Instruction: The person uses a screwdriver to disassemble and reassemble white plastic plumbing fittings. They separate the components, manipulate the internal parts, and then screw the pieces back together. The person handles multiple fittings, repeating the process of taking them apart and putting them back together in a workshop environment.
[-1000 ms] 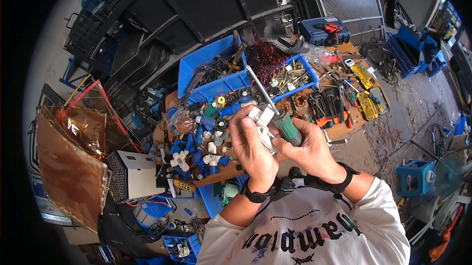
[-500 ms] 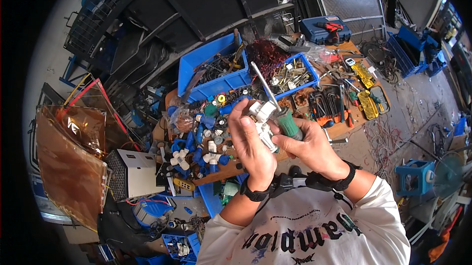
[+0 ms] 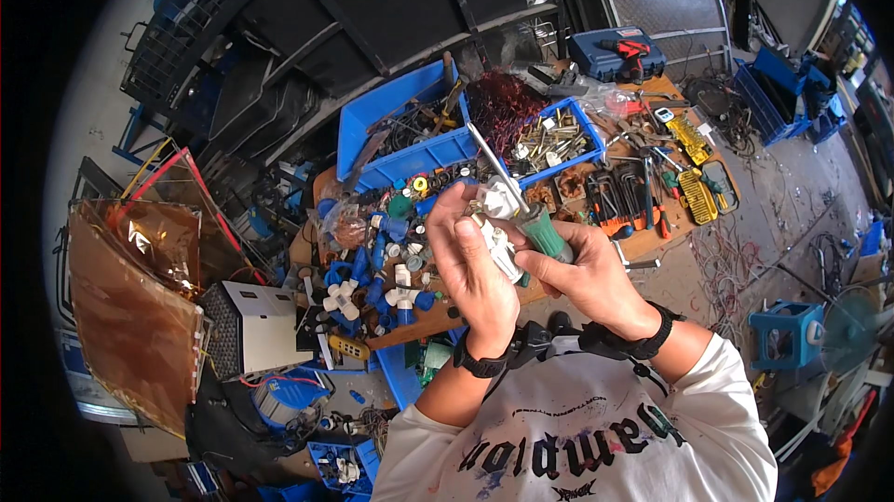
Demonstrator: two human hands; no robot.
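— Holding anything, that left hand [image 3: 477, 264]?

— Yes. Its fingers are curled round a white plug [image 3: 500, 243], pinching it in front of the chest, above the near edge of the bench [image 3: 652, 243].

— And the right hand [image 3: 587, 271]?

— Wrapped tight about the green handle of a screwdriver [image 3: 533, 223]. The metal shaft runs up and to the left, out past both hands, towards the blue bins.

— Do the tool and the plug meet?

— They lie close against each other between the two hands. Whether the shaft actually sits in the plug I cannot tell; the fingers hide that spot.

— What lies under the hands?

— A heap of blue and white fittings [image 3: 377, 283] spread over the left part of the bench. Behind it stands a large blue bin [image 3: 396, 125] full of dark parts, and beside that a smaller bin [image 3: 559, 134] with pale metal pieces. A clump of reddish wire [image 3: 503, 101] sits between them.

— Anything to the right?

— Pliers [image 3: 610, 199] with orange grips in a row, a yellow tool [image 3: 697, 196], and further back a blue case [image 3: 616, 53] holding a drill. To the left, off the bench, a white box [image 3: 256, 330] and a brown sheet [image 3: 135, 311].
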